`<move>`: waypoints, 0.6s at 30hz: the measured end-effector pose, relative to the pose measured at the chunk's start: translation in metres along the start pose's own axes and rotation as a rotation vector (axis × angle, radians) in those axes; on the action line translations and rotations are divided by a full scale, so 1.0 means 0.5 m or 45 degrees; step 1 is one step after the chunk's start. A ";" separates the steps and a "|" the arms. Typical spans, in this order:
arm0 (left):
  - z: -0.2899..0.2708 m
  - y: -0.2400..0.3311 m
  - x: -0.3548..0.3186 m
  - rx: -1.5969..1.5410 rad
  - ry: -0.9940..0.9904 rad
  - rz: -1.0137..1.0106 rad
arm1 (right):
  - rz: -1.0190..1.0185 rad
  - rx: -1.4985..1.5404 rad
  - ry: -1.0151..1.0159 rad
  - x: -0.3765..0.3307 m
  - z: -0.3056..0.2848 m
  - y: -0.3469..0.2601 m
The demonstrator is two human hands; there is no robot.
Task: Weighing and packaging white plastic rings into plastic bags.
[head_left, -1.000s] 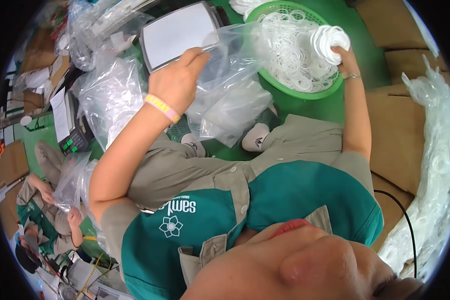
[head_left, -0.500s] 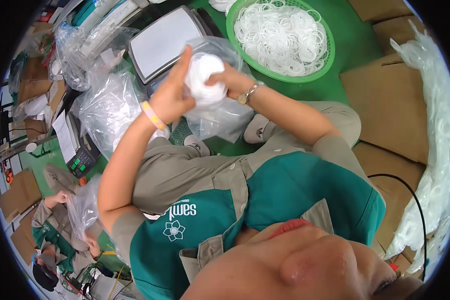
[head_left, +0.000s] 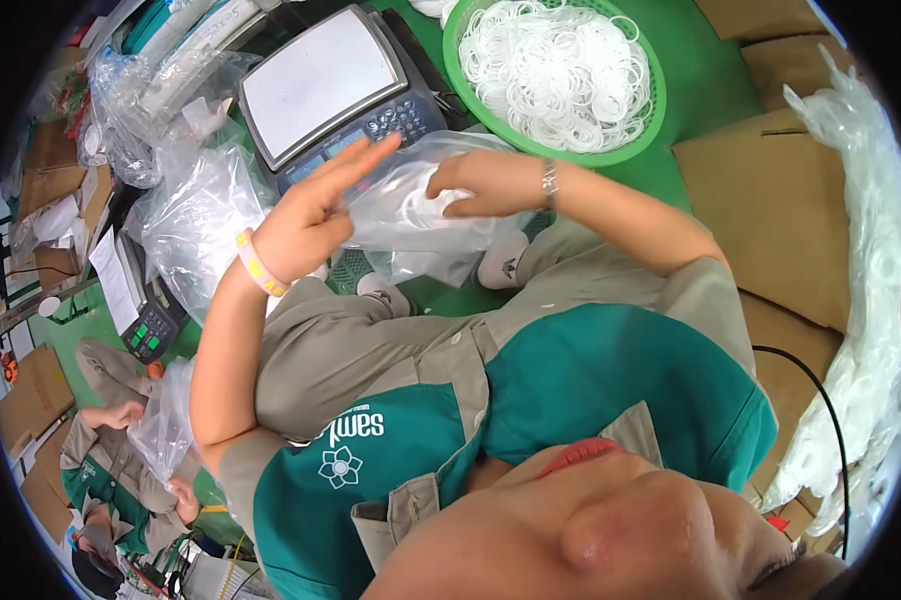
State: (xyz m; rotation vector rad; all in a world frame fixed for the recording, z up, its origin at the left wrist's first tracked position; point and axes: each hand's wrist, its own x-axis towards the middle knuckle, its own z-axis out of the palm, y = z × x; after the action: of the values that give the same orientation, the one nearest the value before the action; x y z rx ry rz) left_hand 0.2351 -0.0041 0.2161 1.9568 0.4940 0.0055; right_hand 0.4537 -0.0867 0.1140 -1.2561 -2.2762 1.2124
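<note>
Ideally, the mouth of the clear bag (head_left: 426, 258) would be spread wide, since slack film could catch on the white rings (head_left: 418, 208). These appear to sit in the bag, just beside the curved fingertips of the right hand (head_left: 496, 183), at the bag's two o'clock; that hand looks relaxed, thumb and fingers parted, with nothing visibly clasped. The left hand (head_left: 303, 225), at nine o'clock, has its fingers stretched out beside the film; whether its thumb pinches any, I cannot tell. A steady left side and a straight, unhurried lift of the right would probably avoid dragging rings out. Better, too, that the film stay off the scale (head_left: 321, 75) at eleven o'clock and the loaded green basket (head_left: 654, 100) at one o'clock, where it might snag.
</note>
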 end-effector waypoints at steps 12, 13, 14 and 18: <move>-0.013 -0.063 0.013 0.229 0.134 -0.271 | 1.251 0.395 0.639 -0.165 -0.249 0.487; -0.015 -0.059 0.022 0.267 0.116 -0.230 | 1.393 0.017 0.667 -0.179 -0.242 0.505; -0.016 -0.051 0.038 0.249 0.098 -0.204 | 1.416 -0.246 0.711 -0.211 -0.238 0.544; -0.022 -0.058 0.049 0.167 0.076 -0.138 | 1.592 -0.308 1.162 -0.201 -0.254 0.670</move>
State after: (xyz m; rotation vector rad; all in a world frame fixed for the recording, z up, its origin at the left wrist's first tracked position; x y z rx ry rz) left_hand 0.2454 0.0240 0.1900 2.0600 0.6536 -0.0388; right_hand 0.7766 -0.0067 -0.0534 -2.7127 -0.8752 0.3160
